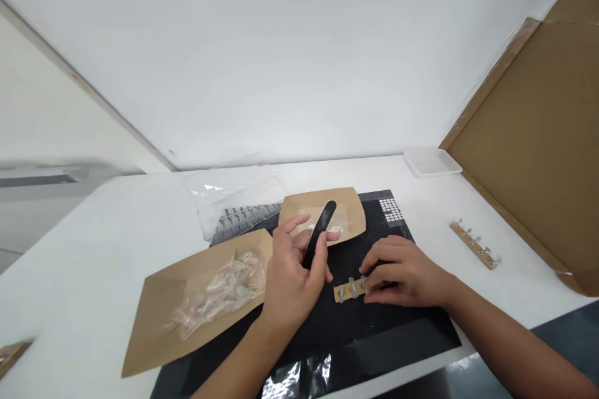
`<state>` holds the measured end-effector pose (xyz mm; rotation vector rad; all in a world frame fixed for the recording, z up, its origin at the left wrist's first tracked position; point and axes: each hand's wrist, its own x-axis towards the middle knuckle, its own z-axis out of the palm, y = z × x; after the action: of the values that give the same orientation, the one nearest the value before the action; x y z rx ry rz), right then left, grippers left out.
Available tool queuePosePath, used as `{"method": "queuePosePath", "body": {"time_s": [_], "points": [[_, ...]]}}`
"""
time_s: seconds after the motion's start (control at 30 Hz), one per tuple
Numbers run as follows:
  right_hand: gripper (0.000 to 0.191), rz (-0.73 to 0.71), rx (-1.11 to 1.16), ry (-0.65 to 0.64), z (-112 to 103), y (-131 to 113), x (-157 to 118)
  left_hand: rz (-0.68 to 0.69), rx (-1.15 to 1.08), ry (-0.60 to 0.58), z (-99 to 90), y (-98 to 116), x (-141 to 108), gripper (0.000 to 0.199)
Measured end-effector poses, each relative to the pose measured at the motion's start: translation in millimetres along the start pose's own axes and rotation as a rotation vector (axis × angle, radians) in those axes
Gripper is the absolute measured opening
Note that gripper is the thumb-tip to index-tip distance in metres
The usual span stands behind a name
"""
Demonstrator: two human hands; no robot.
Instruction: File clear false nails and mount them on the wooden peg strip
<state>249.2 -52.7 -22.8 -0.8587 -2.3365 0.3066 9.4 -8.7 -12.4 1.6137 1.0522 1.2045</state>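
Note:
My left hand (299,268) holds a black nail file (321,234), which slants up and to the right between thumb and fingers. On the black mat (374,336), my right hand (402,271) has its fingers closed at the right end of a small wooden strip (346,290). Several clear nail tips (352,287) stand up from that strip; its right end is hidden by my fingers. Behind the file sits a brown paper tray (349,199) with small white bits in it.
At the left, a larger brown paper tray (159,305) holds a heap of clear nail tips (224,287). A clear plastic case (243,202) lies behind it. To the right are another wooden strip (473,245), a white plastic tray (433,163) and an upright cardboard panel (538,156).

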Motion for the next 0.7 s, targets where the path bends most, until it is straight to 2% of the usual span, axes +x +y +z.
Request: {"method": "queuePosePath", "body": {"time_s": [0.2, 0.43, 0.7], "points": [[0.018, -0.079, -0.101, -0.023, 1, -3, 2, -0.007, 0.021, 0.01, -0.2, 2, 0, 0.036], [0.019, -0.083, -0.303, -0.067, 3, -12, 0, -0.001, 0.01, 0.013, 1.2, -1, 0, 0.036], [0.021, -0.033, -0.345, -0.097, 1, -19, 3, -0.008, 0.009, 0.028, 1.9, 0, 1, 0.037]]}}
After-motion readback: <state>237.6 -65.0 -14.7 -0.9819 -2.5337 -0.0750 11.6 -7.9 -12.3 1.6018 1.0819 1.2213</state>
